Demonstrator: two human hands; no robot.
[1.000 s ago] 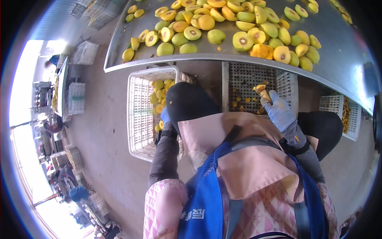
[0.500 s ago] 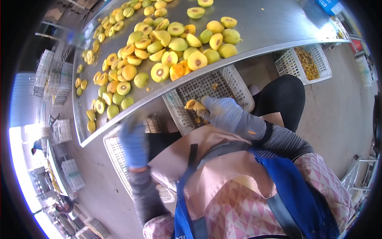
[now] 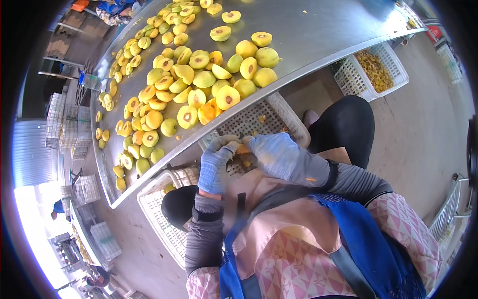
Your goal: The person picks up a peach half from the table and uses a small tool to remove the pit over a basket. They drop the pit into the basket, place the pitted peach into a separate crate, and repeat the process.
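Note:
My left hand (image 3: 216,163), in a blue-grey work glove, is raised over the crate in front of my lap. Its fingers are curled and meet the fingertips of my right hand (image 3: 274,154), gloved alike. Between the two shows a small orange-brown piece (image 3: 243,149), mostly covered by the fingers; I cannot make out what it is. My right hand is closed around it. Below both hands sits a white perforated crate (image 3: 294,119) with a few orange scraps in it. Many yellow-green halved peaches (image 3: 187,117) lie on the metal table (image 3: 298,45) just beyond.
The table's raised metal edge (image 3: 259,99) runs between the fruit and my hands. Another crate (image 3: 164,219) stands by my left leg. To the right, a crate (image 3: 403,74) holds brownish-yellow scraps (image 3: 373,72). Stacked crates (image 3: 64,119) stand at far left.
My left hand, blurred and out to the left before, has come right and up to meet my right hand. My right hand stays nearly in place; the view has shifted slightly.

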